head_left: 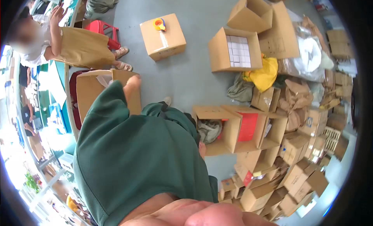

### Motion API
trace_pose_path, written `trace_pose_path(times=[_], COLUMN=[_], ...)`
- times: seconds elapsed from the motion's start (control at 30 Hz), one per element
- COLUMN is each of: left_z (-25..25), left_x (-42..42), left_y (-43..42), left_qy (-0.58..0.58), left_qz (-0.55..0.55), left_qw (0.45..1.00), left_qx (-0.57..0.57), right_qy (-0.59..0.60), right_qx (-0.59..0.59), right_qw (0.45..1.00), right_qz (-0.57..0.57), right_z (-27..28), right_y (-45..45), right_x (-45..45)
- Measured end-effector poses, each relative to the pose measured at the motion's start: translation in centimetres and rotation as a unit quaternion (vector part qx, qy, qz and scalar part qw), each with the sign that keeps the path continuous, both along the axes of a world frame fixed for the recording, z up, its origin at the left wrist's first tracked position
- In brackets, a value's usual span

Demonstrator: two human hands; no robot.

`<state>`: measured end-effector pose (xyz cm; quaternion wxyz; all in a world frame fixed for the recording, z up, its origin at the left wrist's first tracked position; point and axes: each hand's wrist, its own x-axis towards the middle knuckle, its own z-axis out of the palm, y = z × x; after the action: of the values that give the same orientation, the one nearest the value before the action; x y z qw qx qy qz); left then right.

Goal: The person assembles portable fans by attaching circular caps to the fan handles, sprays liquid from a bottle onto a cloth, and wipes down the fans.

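L hand (pixel 133 85) at open carton (pixel 88 88); R hand (pixel 202 149), mostly hidden, near box (pixel 232 133) w/ grey cloth (pixel 210 131). Can't tell either grip. Light touch prob. best for carton edges.

Packing workshop with cardboard cartons (pixel 88 94)

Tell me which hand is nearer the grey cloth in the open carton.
Right. The right hand is close beside the carton with the grey cloth; the left hand is farther off, across the body, by another open carton.
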<state>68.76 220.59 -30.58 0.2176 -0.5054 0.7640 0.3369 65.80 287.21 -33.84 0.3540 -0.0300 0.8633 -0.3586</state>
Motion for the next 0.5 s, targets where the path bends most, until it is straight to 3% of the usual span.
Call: trace_pose_path(times=[0.03,0.13,0.23,0.33,0.43,0.5], left_z=[0.3,0.0,0.5,0.2,0.3,1.5], left_x=[0.6,2.0,0.2,-3.2,-8.0,-10.5], left_y=[-1.4,-1.4,1.7,4.9,7.3,7.5], left_qy=[-0.02,-0.054,-0.131,-0.086,-0.042,-0.035], left_qz=[0.0,0.056,-0.047,-0.127,-0.064,0.019], left_qw=[0.999,0.996,0.99,0.984,0.993,0.991], left_qx=[-0.032,-0.044,0.014,0.095,0.09,0.124], right_qy=[-0.031,0.002,-0.051,-0.006,-0.023,0.033], right_qx=[-0.067,-0.005,-0.067,0.01,0.054,0.057], right_qw=[0.994,0.997,0.991,0.999,0.998,0.994], right_qz=[-0.08,-0.077,-0.105,-0.045,0.034,0.091], right_z=[4.3,8.9,5.5,2.1,2.1,5.8], right_y=[-4.5,-10.5,-11.9,-13.0,-15.9,-19.8], right_x=[-6.4,-16.3,-25.0,-33.6,-42.5,-47.1])
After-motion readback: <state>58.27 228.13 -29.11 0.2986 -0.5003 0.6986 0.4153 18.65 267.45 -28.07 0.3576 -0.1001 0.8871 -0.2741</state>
